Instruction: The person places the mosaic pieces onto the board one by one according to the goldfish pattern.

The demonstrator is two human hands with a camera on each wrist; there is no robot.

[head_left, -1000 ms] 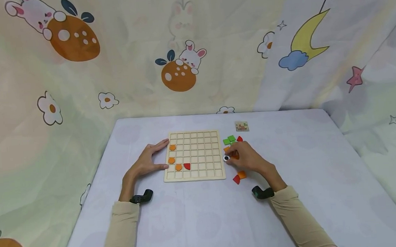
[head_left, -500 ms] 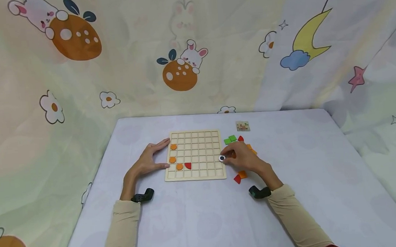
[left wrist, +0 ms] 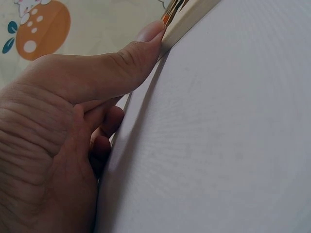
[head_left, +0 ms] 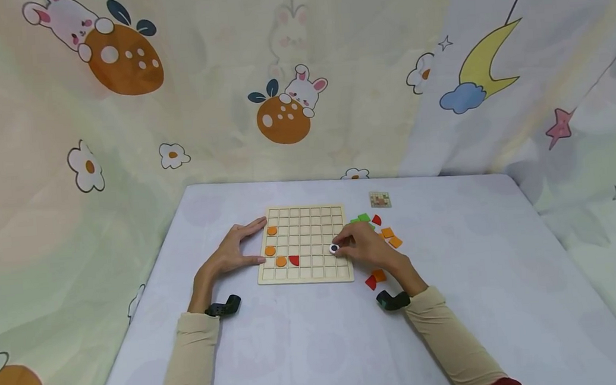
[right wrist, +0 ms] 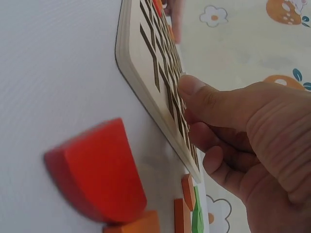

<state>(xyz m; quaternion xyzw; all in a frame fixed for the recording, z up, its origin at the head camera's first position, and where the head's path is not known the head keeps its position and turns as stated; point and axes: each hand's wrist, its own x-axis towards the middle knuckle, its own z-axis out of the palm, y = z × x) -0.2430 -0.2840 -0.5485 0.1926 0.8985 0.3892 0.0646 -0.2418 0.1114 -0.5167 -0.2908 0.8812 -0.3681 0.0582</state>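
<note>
A square wooden board (head_left: pixel 311 231) marked with a grid of recessed cells lies on the white table. My left hand (head_left: pixel 229 253) touches its left edge with thumb and extended fingers spread apart; the left wrist view shows the thumb against the rim. Over the right part of the board my right hand (head_left: pixel 364 245) pinches a small white disc with a black centre (head_left: pixel 334 248), like an eye. The right wrist view hides most of that disc behind the thumb. On the board's left side sit several orange round pieces (head_left: pixel 281 262) and one red quarter-circle piece (head_left: pixel 294 260).
Right of the board lie loose green squares (head_left: pixel 363 217), orange squares (head_left: pixel 388 233) and red pieces (head_left: pixel 376 220). Nearer me, another red piece (head_left: pixel 370 282) touches an orange one (head_left: pixel 379 275). A small patterned card (head_left: pixel 380 199) lies at the back. A printed curtain (head_left: pixel 214 74) hangs behind.
My right hand has carried the white disc leftward from beside the board to over its right-hand columns. The left hand stays at the board's left edge.
</note>
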